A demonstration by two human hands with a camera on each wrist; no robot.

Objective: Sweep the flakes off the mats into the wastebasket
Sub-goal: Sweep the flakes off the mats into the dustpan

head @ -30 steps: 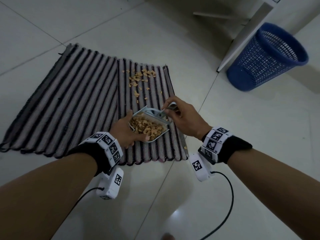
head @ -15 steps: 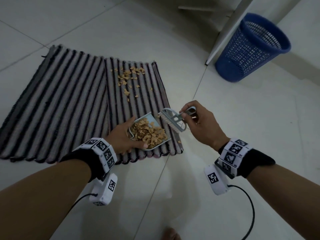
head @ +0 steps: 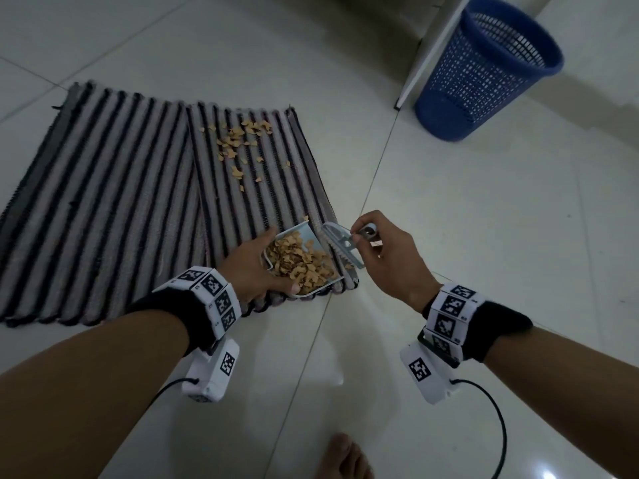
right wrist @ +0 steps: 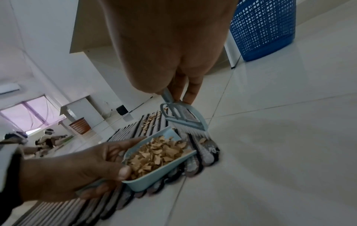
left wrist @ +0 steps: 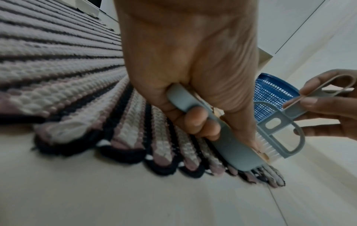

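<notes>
Two striped mats (head: 114,198) lie side by side on the tiled floor. Loose tan flakes (head: 238,143) are scattered on the right mat (head: 276,188). My left hand (head: 256,267) grips a small pale-blue dustpan (head: 304,295) heaped with flakes, held just above the right mat's near corner. My right hand (head: 383,250) pinches the handle of a small grey-blue brush (head: 340,243), bristles down beside the dustpan's far edge. A blue mesh wastebasket (head: 484,70) stands at the far right. The dustpan (right wrist: 154,175) and the brush (right wrist: 185,119) also show in the right wrist view, and the brush (left wrist: 280,126) in the left wrist view.
A white furniture leg (head: 428,53) stands just left of the wastebasket. Bare glossy tile (head: 484,236) lies between the mats and the basket. A bare foot (head: 345,458) shows at the bottom edge. People sit far off across the room (right wrist: 46,140).
The brush has lifted out of the dustpan and moved to its right. The full dustpan has shifted toward the mat's near right corner, and the view has moved closer to the wastebasket.
</notes>
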